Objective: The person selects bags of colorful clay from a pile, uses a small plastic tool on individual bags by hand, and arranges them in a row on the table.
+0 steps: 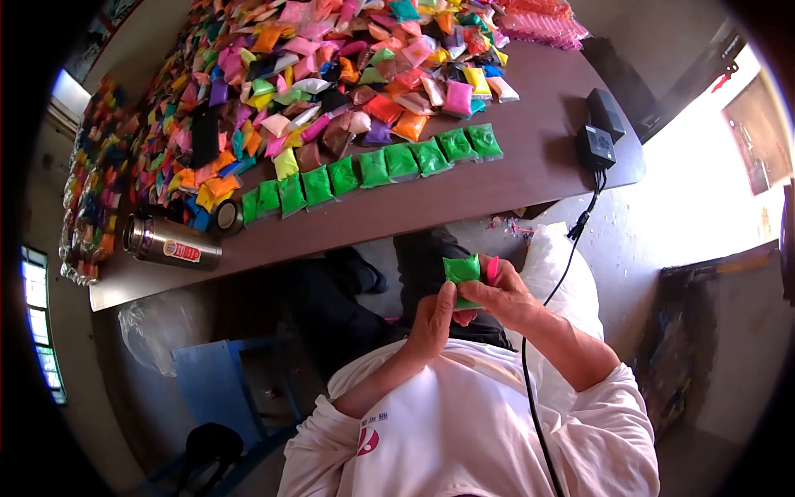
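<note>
Between my two hands is a small green packet (461, 269), held above my lap in front of the table. My left hand (432, 321) pinches its lower left side with the thumb on top. My right hand (507, 296) grips the right side, its thumb pressed across the packet. A bright pink piece (493, 271) shows at my right fingers; what it is I cannot make out. Along the near side of the table lies a row of several similar green packets (374, 168).
Heaped on the brown table (530, 170) are many colourful packets (331, 74). A steel flask (178, 243) lies at the left edge beside a round lid (228, 216). Black box devices (596, 147) sit right, their cable (530, 373) running past me. A white sack (565, 273) stands by my right arm.
</note>
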`<state>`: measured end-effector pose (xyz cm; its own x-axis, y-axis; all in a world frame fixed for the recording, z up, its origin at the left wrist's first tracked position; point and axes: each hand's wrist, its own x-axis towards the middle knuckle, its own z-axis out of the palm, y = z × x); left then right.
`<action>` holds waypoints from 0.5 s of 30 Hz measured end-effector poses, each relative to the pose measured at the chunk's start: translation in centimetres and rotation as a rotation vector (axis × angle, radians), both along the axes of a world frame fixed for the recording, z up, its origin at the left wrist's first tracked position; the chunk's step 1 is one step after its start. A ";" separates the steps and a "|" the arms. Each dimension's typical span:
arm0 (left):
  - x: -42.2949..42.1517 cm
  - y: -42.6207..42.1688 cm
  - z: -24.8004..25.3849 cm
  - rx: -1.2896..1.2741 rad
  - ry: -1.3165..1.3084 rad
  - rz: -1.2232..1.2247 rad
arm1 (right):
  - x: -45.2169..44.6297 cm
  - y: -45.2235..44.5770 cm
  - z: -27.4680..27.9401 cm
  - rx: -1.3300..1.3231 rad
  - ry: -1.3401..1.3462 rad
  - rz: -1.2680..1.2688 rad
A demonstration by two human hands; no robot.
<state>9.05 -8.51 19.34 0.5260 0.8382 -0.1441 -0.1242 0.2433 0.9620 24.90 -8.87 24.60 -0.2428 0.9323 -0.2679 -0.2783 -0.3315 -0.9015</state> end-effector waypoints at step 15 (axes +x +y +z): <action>0.3 2.0 -0.3 -0.297 -0.280 -0.241 | 1.5 1.8 -1.8 -0.257 0.623 0.030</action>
<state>9.38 -6.53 19.01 0.7532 0.6315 -0.1839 -0.2748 0.5562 0.7843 26.42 -7.07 22.77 -0.4490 0.8480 -0.2815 -0.7081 -0.5298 -0.4667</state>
